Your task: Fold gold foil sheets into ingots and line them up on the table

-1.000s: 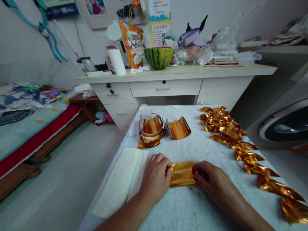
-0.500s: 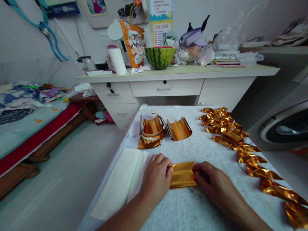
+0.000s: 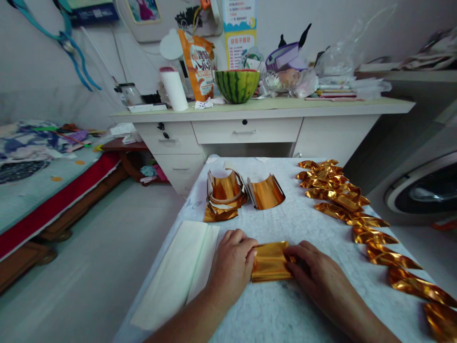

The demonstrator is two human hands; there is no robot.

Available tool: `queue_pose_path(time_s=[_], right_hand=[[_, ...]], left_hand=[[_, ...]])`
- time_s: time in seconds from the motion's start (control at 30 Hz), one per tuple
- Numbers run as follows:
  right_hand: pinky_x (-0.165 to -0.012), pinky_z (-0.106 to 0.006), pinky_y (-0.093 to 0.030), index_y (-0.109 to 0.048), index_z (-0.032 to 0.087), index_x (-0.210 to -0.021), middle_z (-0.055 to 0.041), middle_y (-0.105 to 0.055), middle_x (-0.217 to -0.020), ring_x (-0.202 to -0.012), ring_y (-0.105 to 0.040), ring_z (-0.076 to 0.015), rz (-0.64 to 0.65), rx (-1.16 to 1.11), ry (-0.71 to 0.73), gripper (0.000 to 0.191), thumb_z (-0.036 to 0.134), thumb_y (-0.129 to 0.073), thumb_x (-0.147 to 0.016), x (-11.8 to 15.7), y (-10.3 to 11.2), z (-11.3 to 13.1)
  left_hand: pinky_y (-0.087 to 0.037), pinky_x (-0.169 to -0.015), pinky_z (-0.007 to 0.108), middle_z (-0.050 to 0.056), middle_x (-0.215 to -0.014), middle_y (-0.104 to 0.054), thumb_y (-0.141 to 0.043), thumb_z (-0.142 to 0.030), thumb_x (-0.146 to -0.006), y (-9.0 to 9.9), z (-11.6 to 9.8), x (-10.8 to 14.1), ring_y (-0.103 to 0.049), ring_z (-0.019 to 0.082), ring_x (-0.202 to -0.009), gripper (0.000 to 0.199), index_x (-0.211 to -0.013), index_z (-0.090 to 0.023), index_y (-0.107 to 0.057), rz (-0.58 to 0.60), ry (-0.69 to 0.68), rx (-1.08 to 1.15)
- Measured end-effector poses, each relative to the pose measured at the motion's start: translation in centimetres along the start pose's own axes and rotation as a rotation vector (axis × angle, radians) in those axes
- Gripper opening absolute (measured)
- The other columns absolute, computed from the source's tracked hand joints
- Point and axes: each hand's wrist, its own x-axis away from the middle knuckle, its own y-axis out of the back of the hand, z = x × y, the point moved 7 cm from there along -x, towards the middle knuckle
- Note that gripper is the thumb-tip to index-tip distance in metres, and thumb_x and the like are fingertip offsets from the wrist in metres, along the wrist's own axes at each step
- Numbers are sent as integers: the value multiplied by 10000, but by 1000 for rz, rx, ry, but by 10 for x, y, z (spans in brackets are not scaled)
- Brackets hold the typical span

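A folded sheet of gold foil paper [image 3: 270, 261] lies flat on the cloth-covered table, between my two hands. My left hand [image 3: 233, 261] is closed on its left edge, thumb and fingers pinching it. At the opposite edge, my right hand [image 3: 314, 269] pinches the foil with thumb and fingertips. Beyond them sit a stack of curled gold foil sheets [image 3: 224, 188] and one separate curled foil sheet [image 3: 267, 193]. Left of my left hand is a folded stack of white paper [image 3: 174, 271], partly covered by my forearm.
Several folded gold foil pieces [image 3: 392, 256] run in a row along the table's right side. A white desk [image 3: 250, 129] stands behind, bearing a cut watermelon [image 3: 237, 86] and an orange snack bag [image 3: 198, 66]. A bed [image 3: 53, 190] is at left, a washing machine [image 3: 424, 186] at right.
Both hands keep their pinch on the gold foil paper. My right fingertips have shifted slightly left over its edge; otherwise things stay in place.
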Motion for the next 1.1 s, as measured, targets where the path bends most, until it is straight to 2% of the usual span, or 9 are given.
queue_pose_path(time_s=[0.6,1.1], right_hand=[[-665,-282,-459,-640,252,-1032,-32,-602,-927,-762,-645,-170,-5,40,20,265,245,-410,-901,1,-1,2],[-683,-303,-466,-629,233,-1070,-47,-601,-951,-769,-645,-178,4,39,21,286,242,-404,-893,1,-3,-1]], left_hand=[[-421,-821,339,15,-883,-593,-581,-67,-821,-1,1,-2,-518,205,-924,186,-870,-226,-665,-13,-15,41],[-406,-775,319,5,-833,-594,-608,-33,-773,1,1,-1,-525,198,-880,170,-764,-203,-610,-48,5,62]])
